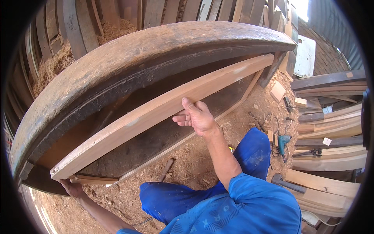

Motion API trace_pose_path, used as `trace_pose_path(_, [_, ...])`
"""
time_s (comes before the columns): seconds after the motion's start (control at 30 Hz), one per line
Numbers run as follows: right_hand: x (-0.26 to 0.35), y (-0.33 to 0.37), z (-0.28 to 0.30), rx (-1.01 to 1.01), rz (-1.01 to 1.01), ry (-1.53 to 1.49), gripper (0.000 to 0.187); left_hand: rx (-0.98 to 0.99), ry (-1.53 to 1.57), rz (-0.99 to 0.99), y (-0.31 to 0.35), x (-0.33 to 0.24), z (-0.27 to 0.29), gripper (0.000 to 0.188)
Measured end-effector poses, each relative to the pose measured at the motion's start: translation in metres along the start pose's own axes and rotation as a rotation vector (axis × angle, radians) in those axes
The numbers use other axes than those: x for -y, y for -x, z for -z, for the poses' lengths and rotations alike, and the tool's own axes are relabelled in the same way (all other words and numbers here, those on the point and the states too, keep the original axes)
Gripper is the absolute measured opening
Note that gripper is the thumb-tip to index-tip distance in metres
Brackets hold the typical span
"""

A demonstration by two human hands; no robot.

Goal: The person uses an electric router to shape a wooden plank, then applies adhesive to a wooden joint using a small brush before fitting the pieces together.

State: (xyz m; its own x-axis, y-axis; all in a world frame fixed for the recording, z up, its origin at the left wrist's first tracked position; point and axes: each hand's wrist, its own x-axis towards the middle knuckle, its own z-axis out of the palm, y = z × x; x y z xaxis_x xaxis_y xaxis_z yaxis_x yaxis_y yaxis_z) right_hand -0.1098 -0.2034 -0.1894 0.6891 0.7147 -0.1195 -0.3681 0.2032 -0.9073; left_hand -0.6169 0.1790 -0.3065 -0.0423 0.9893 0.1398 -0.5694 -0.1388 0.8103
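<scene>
A long pale wooden board (156, 105) lies lengthwise on edge, slanting from the lower left up to the right. It is part of a wooden frame in front of a large worn table (156, 39) with a rounded edge, tipped on its side. At the board's near left end, my left hand (72, 188) grips its lower corner; some fingers are hidden beneath. My right hand (196, 117) is at the board's middle, thumb against its face. The fingers of that hand are loosely bent and show below the board's lower edge, not wrapped round it.
Wood shavings cover the floor (194, 163), where a wooden-handled tool (166, 169) lies by my knee. To the right are a teal power drill (284, 143), a hammer (288, 183) and stacks of curved planks (327, 160). More planks (82, 31) lean behind the table.
</scene>
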Motion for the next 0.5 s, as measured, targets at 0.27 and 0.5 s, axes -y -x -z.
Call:
trace_pose_path(0.27, [-0.012, 0.003, 0.006, -0.02, 0.04, 0.144, 0.063, 0.089, 0.034, 0.026, -0.001, 0.014, 0.004, 0.066])
trace_pose_path(0.5, [-0.019, -0.002, 0.005, -0.023, 0.139, 0.132, 0.058, 0.124, 0.091, 0.012, -0.001, 0.014, 0.018, 0.065])
